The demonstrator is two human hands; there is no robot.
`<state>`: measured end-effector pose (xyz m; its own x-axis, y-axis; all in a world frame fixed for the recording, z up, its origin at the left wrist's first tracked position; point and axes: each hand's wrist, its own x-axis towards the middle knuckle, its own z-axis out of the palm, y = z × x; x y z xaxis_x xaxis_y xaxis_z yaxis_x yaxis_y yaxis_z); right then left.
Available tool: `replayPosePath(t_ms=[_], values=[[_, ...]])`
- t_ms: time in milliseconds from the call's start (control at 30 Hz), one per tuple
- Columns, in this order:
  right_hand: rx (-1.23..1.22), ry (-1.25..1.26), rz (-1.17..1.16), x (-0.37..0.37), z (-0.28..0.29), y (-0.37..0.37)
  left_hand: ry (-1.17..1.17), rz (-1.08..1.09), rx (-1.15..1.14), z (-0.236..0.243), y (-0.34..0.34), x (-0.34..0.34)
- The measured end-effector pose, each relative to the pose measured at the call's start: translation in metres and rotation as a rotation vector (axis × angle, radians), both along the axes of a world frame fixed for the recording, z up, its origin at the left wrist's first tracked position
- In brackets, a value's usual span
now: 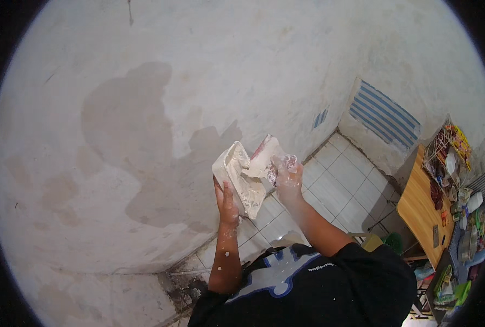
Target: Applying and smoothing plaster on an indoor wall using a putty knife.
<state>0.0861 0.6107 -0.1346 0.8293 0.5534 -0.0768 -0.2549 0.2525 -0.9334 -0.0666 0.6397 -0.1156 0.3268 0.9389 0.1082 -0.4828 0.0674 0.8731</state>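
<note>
My left hand [229, 204] grips a white, angular container [220, 168] from below, held tilted in front of the wall. Thick cream-white putty [246, 188] coats its inside and rim. In my right hand [289, 182] is a broad, flat scraper [267, 152], smeared with the same putty and showing a reddish patch. Its putty-covered edge meets or overlaps the container's right side. Around the scraper's grip, shiny, crumpled-looking material shows between the fingers. White smears and spots mark both hands and my left forearm.
A pale, patchy wall [199, 82] stands close ahead, with a blue-striped panel [385, 114] low on the right. White floor tiles [335, 180] lie below. At the right are a wooden table [419, 201], a hanging basket [444, 155] and cluttered kitchen goods [474, 218].
</note>
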Motion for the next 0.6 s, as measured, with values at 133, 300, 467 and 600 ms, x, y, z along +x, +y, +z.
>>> replayPosePath(t_ms=[133, 300, 467, 600], values=[[0.106, -0.111, 0.031, -0.004, 0.002, 0.0, 0.067, -0.063, 0.085, -0.011, -0.001, 0.0], [0.192, -0.714, -0.181, 0.007, -0.019, 0.008, 0.08, -0.135, 0.004, -0.021, 0.001, -0.002], [0.421, 0.265, 0.277, -0.002, 0.025, -0.001, 0.039, -0.202, -0.08, -0.028, 0.011, -0.011], [0.589, 0.228, 0.296, 0.01, -0.005, 0.002, 0.116, -0.18, -0.126, -0.026, 0.017, -0.01]])
